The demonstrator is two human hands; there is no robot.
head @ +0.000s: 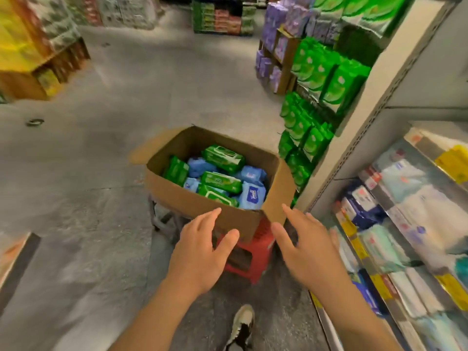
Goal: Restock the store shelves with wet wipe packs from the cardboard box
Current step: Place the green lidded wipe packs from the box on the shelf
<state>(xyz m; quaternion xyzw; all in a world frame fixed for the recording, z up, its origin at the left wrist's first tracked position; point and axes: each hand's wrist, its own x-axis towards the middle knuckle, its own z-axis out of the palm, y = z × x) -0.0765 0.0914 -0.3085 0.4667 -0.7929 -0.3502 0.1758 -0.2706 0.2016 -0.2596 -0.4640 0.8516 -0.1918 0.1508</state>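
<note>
The cardboard box (202, 198) stands open-topped on a red plastic stool (255, 252), which raises it off the floor to a reachable height. Inside the box lie loose green wet wipe packs (222, 155) mixed with blue wet wipe packs (253, 196); the fill is well below the rim.

To the right of the box rises the shelf unit (359, 138). Green packs (336, 84) of matching colour are already faced upright on its shelves beyond the box; white and blue goods fill the bays on the near side of the box.

The left hand (200, 252) hovers at the near wall of the box, fingers (210, 219) spread apart and holding nothing. The right hand (309, 247) is at the near right corner of the box, fingers (291, 211) likewise apart and empty. Whether either hand touches the cardboard cannot be told.

Judged from this posture, both hands are set either to steady or shift the box, or to reach in for a pack. One shoe (241, 325) shows on the floor below the stool.
</note>
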